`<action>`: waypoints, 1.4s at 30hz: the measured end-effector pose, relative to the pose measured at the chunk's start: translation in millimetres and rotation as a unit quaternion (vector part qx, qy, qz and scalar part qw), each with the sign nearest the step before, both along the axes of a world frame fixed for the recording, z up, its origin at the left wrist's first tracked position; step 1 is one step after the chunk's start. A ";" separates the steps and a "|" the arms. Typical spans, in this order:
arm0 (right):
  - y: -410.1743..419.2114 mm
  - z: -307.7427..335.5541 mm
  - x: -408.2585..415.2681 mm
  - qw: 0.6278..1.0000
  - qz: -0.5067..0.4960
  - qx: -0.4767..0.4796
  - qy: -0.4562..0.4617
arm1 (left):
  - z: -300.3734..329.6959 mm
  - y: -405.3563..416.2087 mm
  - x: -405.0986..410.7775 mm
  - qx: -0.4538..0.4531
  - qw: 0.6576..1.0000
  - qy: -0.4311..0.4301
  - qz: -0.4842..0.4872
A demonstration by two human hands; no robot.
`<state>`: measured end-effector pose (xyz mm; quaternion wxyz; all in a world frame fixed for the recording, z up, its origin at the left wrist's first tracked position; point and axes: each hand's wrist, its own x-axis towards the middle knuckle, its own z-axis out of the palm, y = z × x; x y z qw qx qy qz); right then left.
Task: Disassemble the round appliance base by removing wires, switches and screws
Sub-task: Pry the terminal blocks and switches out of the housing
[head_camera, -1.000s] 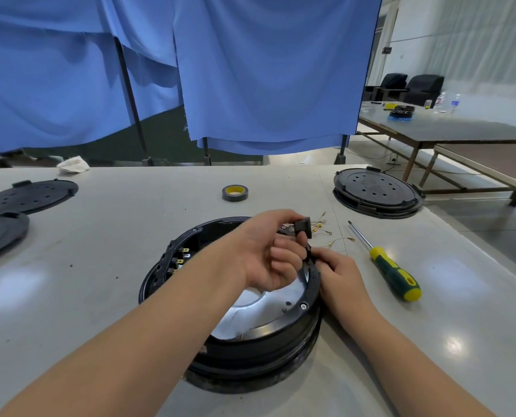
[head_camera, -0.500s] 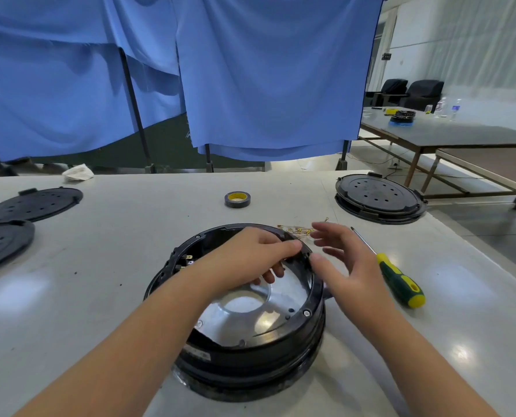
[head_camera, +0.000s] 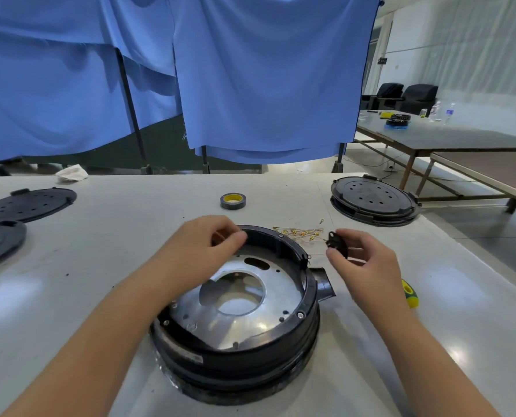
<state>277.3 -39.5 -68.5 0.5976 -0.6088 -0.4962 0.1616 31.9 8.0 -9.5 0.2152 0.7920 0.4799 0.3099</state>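
My left hand (head_camera: pixel 208 248) sits mid-frame, fingers curled, thumb & fingertips pinched. Right hand (head_camera: pixel 363 266) at center-right, thumb & index pinching, other fingers loosely bent. Both forearms bare.

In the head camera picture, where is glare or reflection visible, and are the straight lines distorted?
Head view: bright glare patches on the white table and a sheen on the metal plate inside the round base; wide-angle lens bends the table's far edge and the curtain poles; the left hand looks slightly soft.
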 end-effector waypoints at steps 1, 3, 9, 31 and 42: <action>3.7 -3.0 5.9 0.999 -0.014 -0.029 -0.001 | -3.2 3.7 -8.0 0.021 0.999 0.021 0.021; 11.3 -9.8 16.1 0.995 -0.018 -0.102 -0.003 | -11.6 9.5 -21.8 0.049 0.995 0.076 0.051; 39.0 -14.1 26.8 0.966 0.020 -0.232 -0.111 | -31.8 15.7 -44.4 -0.020 0.995 -0.055 0.075; 14.9 56.4 -46.4 0.979 0.140 -0.086 -0.122 | -37.0 19.3 -48.0 -0.152 0.940 -0.286 0.109; 37.5 50.2 -139.0 0.883 0.318 -0.220 -0.264 | -56.0 29.6 -60.7 -0.184 0.935 -0.264 0.149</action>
